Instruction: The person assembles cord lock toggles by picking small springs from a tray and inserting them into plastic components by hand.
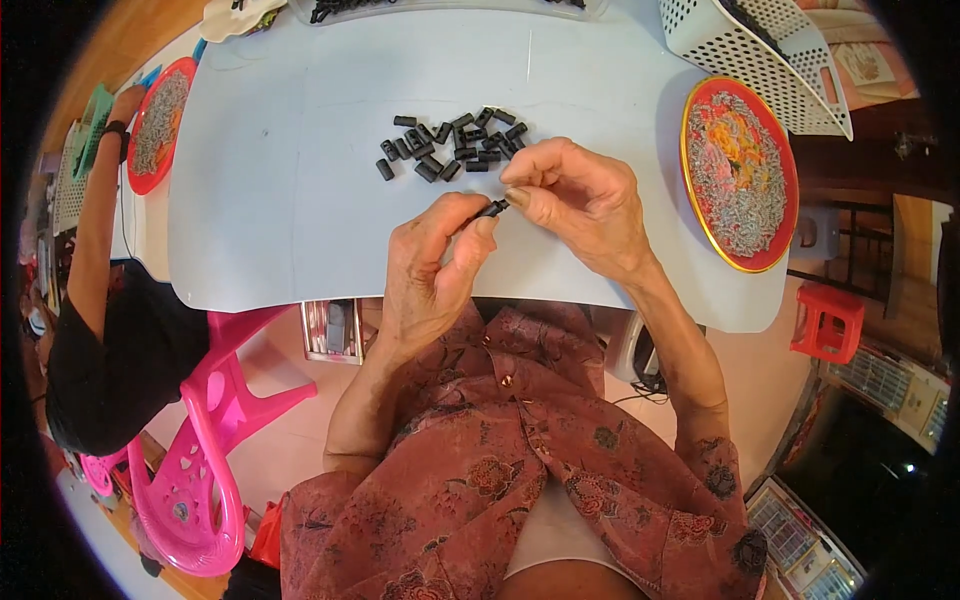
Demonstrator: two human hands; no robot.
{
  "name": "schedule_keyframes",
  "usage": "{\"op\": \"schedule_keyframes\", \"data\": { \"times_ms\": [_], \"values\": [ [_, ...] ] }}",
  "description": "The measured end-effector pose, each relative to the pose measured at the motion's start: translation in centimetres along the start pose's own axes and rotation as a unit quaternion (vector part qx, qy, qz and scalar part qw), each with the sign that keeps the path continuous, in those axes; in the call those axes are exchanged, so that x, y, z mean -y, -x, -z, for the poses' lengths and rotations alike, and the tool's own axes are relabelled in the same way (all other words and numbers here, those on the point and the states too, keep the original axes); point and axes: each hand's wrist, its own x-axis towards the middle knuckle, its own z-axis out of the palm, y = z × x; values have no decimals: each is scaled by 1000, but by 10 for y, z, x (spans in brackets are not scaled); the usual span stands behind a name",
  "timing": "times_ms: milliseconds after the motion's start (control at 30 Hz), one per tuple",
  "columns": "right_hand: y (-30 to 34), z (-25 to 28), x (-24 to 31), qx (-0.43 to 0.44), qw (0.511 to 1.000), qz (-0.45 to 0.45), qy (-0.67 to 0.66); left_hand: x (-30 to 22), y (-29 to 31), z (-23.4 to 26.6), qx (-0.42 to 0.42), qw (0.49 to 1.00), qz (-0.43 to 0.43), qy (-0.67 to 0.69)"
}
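- The piece [488, 209], small and black, is between the two hands, above the near part of the counter [330, 240]; its long axis slants from lower left, at the left fingers, to upper right, toward the right fingertips.
- Left hand [430, 265]: the nearer of the two, for it has the piece itself – the grip is closed, thumb on one side and forefinger on the other, with the far end standing out past the fingertips.
- Right hand [590, 205]: it lies up and to the right of the piece, thumb and forefinger brought close together at that far end. The thumb tip seems to touch it; whether this grip pinches the end, or some smaller bit, cannot be told.
- Just beyond the hands is a loose pile [455, 145] of short black tubes, lying at mixed angles on the counter; its right edge comes near the right fingertips.
- Well to the right, a red dish [757, 263] holds many grey bits. Behind it stands a white basket [745, 70] with holes in its wall.
- Far left, past another red dish [138, 185], is a co-worker's arm [92, 240] – well apart from both hands.
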Motion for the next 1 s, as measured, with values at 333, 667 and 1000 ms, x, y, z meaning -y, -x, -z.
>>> {"op": "schedule_keyframes", "data": {
  "times_ms": [333,667,1000],
  "values": [
    [0,-1,2,-18,1000,-25,-2,2,0,-2,-4,1000,-16,-16],
    [1,0,2,-10,999,-31,-39,5,1,-3,-7,999,-33,-39],
    [0,-8,7,-43,998,4,-36,5,3,-5,-26,999,-9,-44]
  ]
}}
